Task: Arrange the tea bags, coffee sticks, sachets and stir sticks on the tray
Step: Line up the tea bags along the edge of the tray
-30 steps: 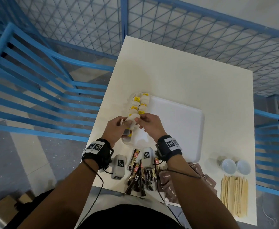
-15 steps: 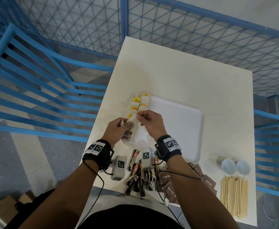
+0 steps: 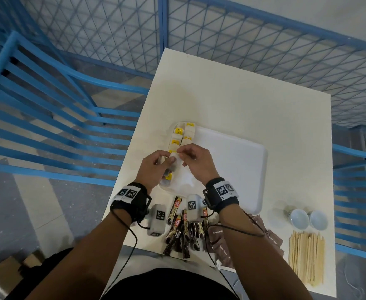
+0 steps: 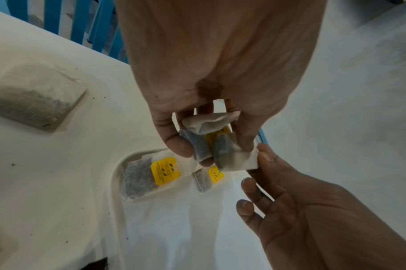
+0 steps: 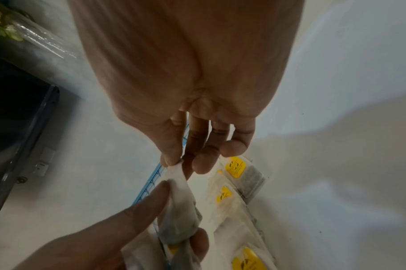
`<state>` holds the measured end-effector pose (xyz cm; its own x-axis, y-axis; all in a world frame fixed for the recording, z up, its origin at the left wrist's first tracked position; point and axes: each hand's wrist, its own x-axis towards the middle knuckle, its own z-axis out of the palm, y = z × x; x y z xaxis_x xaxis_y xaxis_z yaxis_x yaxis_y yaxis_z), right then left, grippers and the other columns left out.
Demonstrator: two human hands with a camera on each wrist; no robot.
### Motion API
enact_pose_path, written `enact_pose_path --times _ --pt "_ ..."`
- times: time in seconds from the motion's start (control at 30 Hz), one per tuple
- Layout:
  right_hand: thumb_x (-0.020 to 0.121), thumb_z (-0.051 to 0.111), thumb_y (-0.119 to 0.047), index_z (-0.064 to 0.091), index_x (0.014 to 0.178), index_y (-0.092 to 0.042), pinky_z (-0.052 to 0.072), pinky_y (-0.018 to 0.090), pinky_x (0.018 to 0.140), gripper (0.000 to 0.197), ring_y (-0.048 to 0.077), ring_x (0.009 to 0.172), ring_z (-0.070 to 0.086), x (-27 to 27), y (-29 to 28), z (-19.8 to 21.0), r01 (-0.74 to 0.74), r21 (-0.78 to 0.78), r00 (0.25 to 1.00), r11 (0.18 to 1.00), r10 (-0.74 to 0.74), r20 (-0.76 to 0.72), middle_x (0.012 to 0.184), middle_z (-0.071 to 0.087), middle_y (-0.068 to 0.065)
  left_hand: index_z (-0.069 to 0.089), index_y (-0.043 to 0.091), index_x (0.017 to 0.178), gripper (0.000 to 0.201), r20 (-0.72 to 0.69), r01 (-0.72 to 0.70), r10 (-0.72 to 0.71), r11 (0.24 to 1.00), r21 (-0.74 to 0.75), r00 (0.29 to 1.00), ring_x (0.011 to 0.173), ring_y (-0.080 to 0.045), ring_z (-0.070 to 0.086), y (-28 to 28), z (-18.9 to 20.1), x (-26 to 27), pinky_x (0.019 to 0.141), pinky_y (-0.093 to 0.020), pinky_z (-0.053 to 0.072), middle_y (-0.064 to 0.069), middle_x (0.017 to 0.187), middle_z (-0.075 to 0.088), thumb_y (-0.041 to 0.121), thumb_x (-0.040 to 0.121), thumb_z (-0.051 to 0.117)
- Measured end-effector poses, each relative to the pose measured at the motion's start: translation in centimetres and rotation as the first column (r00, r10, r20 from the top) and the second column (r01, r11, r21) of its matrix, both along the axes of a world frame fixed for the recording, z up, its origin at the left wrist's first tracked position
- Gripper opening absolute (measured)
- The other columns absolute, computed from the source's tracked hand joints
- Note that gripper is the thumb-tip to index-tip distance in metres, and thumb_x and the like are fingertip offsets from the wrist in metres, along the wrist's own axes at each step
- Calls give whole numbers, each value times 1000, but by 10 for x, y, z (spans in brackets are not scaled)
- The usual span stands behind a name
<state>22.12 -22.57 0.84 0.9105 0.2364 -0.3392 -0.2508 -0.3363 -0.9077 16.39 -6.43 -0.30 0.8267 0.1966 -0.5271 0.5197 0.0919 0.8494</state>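
Observation:
My left hand grips a small stack of tea bags over the near left corner of the white tray. My right hand pinches the corner of the top tea bag between thumb and forefinger, its other fingers loose. The pinched corner shows in the right wrist view, with the left hand's fingers beside the bag. Two rows of yellow-tagged tea bags lie along the tray's left edge.
Coffee sticks and brown sachets lie at the table's near edge under my wrists. Wooden stir sticks and two small white cups sit at the near right. A loose tea bag lies off the tray. Blue railings surround the table.
My right hand has moved slightly away from me along the tea bag stack and now pinches the top bag's corner. The left hand has stayed almost still with the stack.

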Motion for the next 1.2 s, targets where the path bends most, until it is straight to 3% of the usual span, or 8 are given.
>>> enact_pose_path --times 0.13,0.37,0.53,0.63,0.9,1.0,1.13,1.2 --pt "92 70 -11 76 102 -11 52 17 68 12 10 68 65 -1 0 -1 -19 -20 1000 1000 19 -7 95 76 4 72 16 100 12 16 8 -8 1000 15 1000 61 -21 62 1 -3 -1 61 -35 55 -17 86 59 27 95 74" --pt "92 72 -16 78 105 -16 48 11 68 15 -6 65 61 0 -2 -3 -68 -65 998 996 67 -9 89 73 -5 71 16 100 10 38 4 -5 1000 26 999 62 -21 60 0 -2 -1 63 -36 54 -17 84 61 25 96 73" --pt "90 74 -21 77 103 -17 52 20 79 14 0 72 62 1 -3 -4 -87 -90 996 992 86 -18 87 72 -11 72 19 106 15 31 -6 5 999 32 999 64 -18 63 1 -2 -1 68 -38 57 -14 84 64 27 94 75" --pt "90 74 -22 77 101 -18 49 19 76 12 1 72 62 3 -4 -5 -86 -90 996 992 86 -9 83 70 -14 73 26 109 16 64 -6 4 1000 27 998 64 -16 65 0 0 0 64 -34 57 -10 81 62 29 93 76" --pt "91 73 -29 77 103 -21 48 20 75 15 8 76 64 3 -2 -8 -60 -90 997 994 56 -46 91 73 -8 73 19 101 7 77 -18 14 998 54 997 60 -18 61 1 -1 3 53 -26 52 -17 81 59 22 95 74" --pt "93 71 -32 76 100 -21 47 21 73 14 14 77 65 3 -1 -10 -82 -132 995 988 73 -67 92 74 -4 73 18 103 8 69 -9 5 998 58 998 60 -14 61 2 0 2 54 -26 52 -13 80 65 18 95 72" --pt "92 73 -23 72 96 -17 45 9 58 7 13 72 63 3 -1 -4 -44 -69 997 997 39 -70 89 72 -1 73 19 104 10 37 -19 18 999 41 999 60 -15 61 1 0 2 58 -30 54 -9 78 65 24 95 74" --pt "91 74 -23 71 93 -20 47 12 61 5 12 69 63 3 0 -4 -18 -66 998 998 14 -60 87 72 -4 73 18 104 16 17 -23 22 999 30 1000 62 -16 62 1 0 3 60 -32 55 -7 76 66 30 94 75"
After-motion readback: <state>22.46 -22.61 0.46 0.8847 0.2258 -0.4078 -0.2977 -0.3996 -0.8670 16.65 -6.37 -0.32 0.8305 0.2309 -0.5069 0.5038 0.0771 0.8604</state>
